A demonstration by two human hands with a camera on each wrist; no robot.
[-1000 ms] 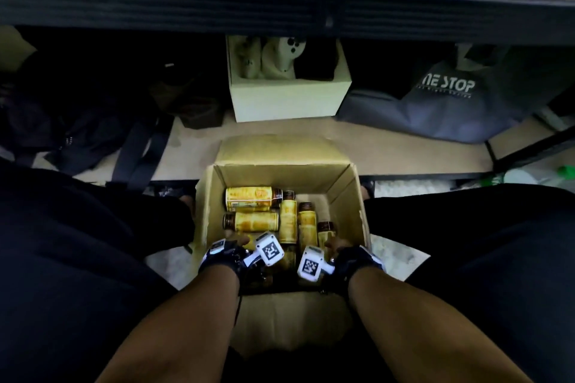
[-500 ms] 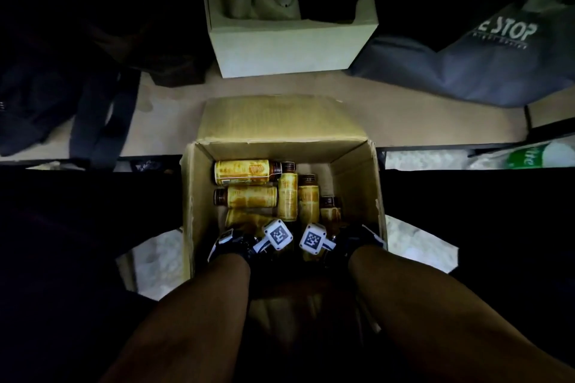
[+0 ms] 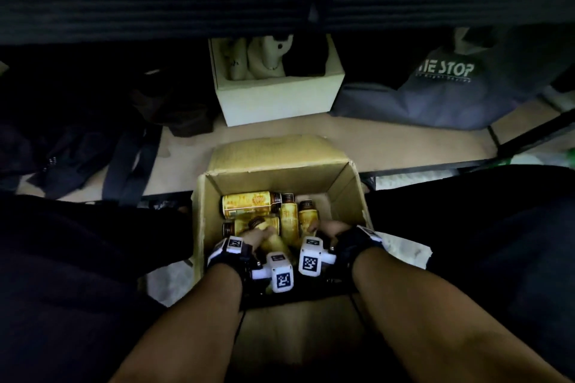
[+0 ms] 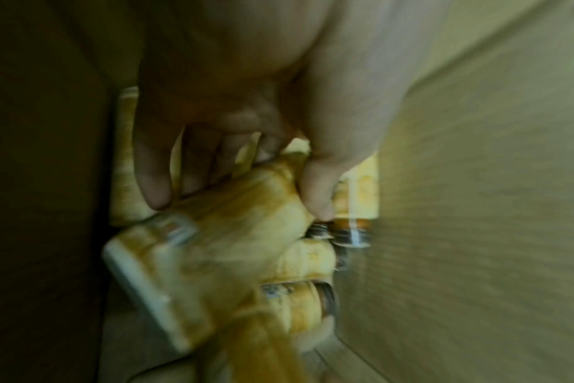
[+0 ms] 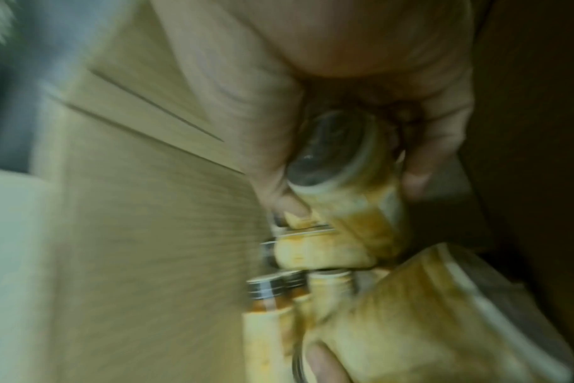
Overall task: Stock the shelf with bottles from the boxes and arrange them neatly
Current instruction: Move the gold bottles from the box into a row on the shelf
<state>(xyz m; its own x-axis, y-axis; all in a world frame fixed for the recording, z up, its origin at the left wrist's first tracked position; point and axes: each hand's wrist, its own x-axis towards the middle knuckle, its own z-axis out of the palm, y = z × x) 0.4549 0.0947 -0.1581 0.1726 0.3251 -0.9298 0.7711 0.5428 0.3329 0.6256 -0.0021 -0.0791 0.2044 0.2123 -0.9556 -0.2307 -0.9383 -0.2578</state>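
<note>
Below, seen from the head camera: an open cardboard box (image 3: 277,174) on the floor between two dark-clad knees, its far flap folded back toward the front edge of a low shelf (image 3: 357,146). Inside, yellow-labelled bottles (image 3: 249,203) with dark caps, lying on their sides, some across the box, some pointing toward its far wall. Both forearms reaching in at the near wall, each wrist wearing a black strap with white coded marker blocks. Left hand (image 3: 255,236) wrapped around a tilted bottle (image 3: 271,238) near the left wall of the box, cap pointing up and away. Right hand (image 3: 330,228) low by the right wall, fingers mostly hidden among bottles. On the shelf beyond: a white open box (image 3: 280,96) holding pale objects, a grey bag (image 3: 435,93) with white lettering at the right end, dark fabric with straps (image 3: 93,152) at the left end.

Next, the left wrist camera, blurred: left hand (image 4: 253,134) with fingers (image 4: 153,178) and thumb curled round a yellow bottle (image 4: 233,215), so the grip closes around it; more bottles lying underneath, box wall (image 4: 475,207) on the right.

Lastly, the right wrist camera, also blurred: right hand (image 5: 361,108) clasping a second bottle (image 5: 351,176) by its base end, thumb on one side, fingers on the other, glass bottom facing the lens. Other capped bottles below, touching one another; cardboard wall on the left.
</note>
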